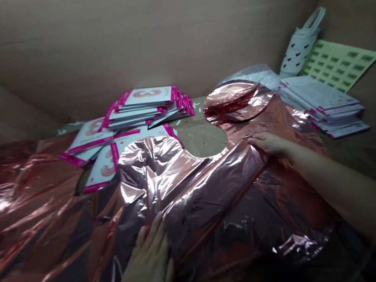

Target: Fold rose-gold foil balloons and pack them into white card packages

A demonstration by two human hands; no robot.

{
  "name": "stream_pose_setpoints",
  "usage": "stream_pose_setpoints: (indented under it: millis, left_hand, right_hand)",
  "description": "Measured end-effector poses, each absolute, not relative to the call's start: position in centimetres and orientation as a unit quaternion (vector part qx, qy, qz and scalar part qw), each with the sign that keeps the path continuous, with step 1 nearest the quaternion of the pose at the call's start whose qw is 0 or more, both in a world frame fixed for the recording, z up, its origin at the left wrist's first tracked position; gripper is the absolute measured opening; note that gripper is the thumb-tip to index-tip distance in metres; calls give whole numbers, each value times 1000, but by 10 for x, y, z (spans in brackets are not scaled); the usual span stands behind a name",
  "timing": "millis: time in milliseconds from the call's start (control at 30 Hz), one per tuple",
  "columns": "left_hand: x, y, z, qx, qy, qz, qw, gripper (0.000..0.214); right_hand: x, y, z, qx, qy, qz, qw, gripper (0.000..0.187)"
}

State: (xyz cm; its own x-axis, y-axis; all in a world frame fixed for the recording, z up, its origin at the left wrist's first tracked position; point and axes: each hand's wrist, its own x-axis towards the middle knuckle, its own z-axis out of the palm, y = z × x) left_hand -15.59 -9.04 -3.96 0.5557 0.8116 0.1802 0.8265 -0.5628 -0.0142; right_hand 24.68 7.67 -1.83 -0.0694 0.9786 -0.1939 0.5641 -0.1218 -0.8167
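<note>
A large rose-gold foil balloon [197, 205], uninflated and curved like a figure 3, spreads across the work surface in front of me. My left hand [152, 255] lies with fingers stretched out flat on the foil, low and left of the middle. Further right, my right hand [268, 143] pinches a folded edge of the balloon between thumb and fingers, just right of its round cut-in. Light glares off the creased foil, and its lower edge is lost in shadow.
Behind the foil sit stacked white-and-pink packets [147, 104] printed with a 3. More packets [323, 102] lie at right, near a yellow label sheet [342, 61] and a white heart-patterned pouch [298, 51]. A cardboard wall [143, 30] stands behind, and clear plastic [255, 73] lies before it.
</note>
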Motion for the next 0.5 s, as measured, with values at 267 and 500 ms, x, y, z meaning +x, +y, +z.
stream_pose_setpoints:
  millis: [267,500]
  left_hand:
    - [-88,-58,21,-913,-364,-181,41,39]
    - [-50,-16,-35,-917,-398,-19,10,63]
  right_hand:
    - [241,77,-18,-673,-619,336,225,22]
    - [243,78,3,-722,-621,252,174,41]
